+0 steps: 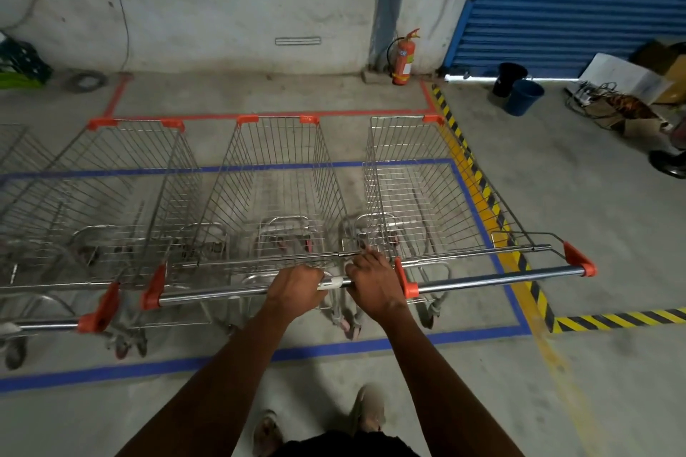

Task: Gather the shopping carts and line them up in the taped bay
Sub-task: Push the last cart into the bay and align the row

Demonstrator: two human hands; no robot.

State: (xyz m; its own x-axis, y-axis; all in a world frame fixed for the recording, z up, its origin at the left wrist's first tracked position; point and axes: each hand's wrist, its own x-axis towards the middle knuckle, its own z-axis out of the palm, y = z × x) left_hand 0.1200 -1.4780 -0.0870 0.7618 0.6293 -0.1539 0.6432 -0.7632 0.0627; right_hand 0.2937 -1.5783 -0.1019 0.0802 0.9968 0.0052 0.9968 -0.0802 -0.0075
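Reaching forward, left hand and right hand — both clamped on cart handle.

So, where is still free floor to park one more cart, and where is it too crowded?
Bare floor lies between the red tape and the wall, left of the fire extinguisher, and in front of the near blue tape. Inside the blue outline it is crowded: carts stand side by side, and both hands, left hand and right hand, grip the middle cart's handle.

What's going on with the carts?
Both hands, left hand and right hand, gripping middle cart handle. Carts side by side inside blue tape. Nothing blocking.
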